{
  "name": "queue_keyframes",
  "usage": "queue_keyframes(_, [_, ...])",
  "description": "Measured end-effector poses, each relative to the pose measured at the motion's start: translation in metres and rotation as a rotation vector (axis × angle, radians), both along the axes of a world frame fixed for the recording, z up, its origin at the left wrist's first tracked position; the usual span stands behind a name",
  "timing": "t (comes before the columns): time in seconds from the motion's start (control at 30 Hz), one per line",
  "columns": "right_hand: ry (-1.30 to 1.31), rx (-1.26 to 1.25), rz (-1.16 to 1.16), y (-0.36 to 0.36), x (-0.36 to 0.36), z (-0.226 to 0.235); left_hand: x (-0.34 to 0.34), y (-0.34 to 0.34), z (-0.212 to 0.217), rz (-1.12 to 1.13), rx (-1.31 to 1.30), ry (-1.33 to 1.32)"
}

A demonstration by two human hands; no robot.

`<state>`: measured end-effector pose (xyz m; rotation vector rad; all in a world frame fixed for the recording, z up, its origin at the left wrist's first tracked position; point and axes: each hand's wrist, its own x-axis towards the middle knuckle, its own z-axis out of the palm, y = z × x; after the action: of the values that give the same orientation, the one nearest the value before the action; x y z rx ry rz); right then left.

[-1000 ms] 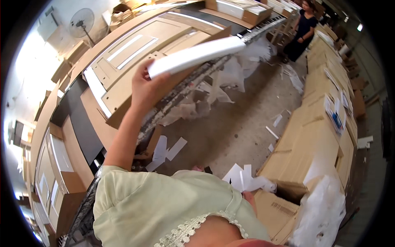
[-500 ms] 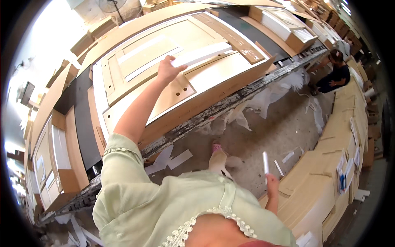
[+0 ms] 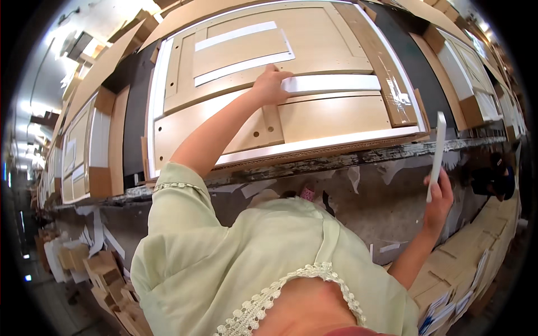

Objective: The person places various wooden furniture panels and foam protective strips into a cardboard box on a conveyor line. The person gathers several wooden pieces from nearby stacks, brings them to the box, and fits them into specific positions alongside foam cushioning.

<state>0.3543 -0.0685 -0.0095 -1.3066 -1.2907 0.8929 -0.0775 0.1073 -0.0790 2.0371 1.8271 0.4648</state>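
Note:
My left hand [image 3: 272, 85] reaches across an open carton [image 3: 319, 147] of pale wood panels, its fingers closed at the left end of a white foam strip [image 3: 336, 83]. The strip lies lengthwise over the panels [image 3: 330, 117]. More white strips [image 3: 244, 68] rest on the framed panel [image 3: 314, 28] beyond. Off the carton's right front corner, my right hand [image 3: 439, 196] holds another white foam strip [image 3: 438, 148] nearly upright, gripping its lower end.
The carton sits on a conveyor with a black belt [image 3: 434, 61] and worn side rail [image 3: 263, 172]. Similar cartons [image 3: 84, 159] stand left and right. Stacked flat cardboard [image 3: 476, 241] lies at the lower right, near a crouching person [image 3: 496, 178]. Scraps litter the floor.
My right hand has risen with its strip from low by the cardboard stack to beside the carton. My left hand stays at its strip's end. The view has turned.

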Motion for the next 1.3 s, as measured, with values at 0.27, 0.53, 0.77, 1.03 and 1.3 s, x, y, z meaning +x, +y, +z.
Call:
queue_keyframes(0.27, [-0.781, 0.121, 0.61, 0.104, -0.222, 0.024, -0.081, -0.009, 0.023, 0.116, -0.024, -0.368])
queue_keyframes(0.53, [-1.153, -0.164, 0.713, 0.105, -0.343, -0.04, -0.117, -0.06, -0.01, -0.259, 0.396, -0.22])
queue_keyframes(0.77, [-1.204, 0.084, 0.514, 0.08, -0.357, -0.053, -0.09, -0.061, -0.02, -0.525, 0.435, 0.021])
queue_keyframes(1.03, [-1.076, -0.094, 0.514, 0.072, -0.33, -0.05, -0.086, -0.073, -0.026, -0.53, 0.445, 0.096])
queue_keyframes(1.3, [-0.508, 0.565, 0.162, -0.012, -0.25, -0.032, -0.118, -0.082, -0.011, -0.342, 0.368, -0.044])
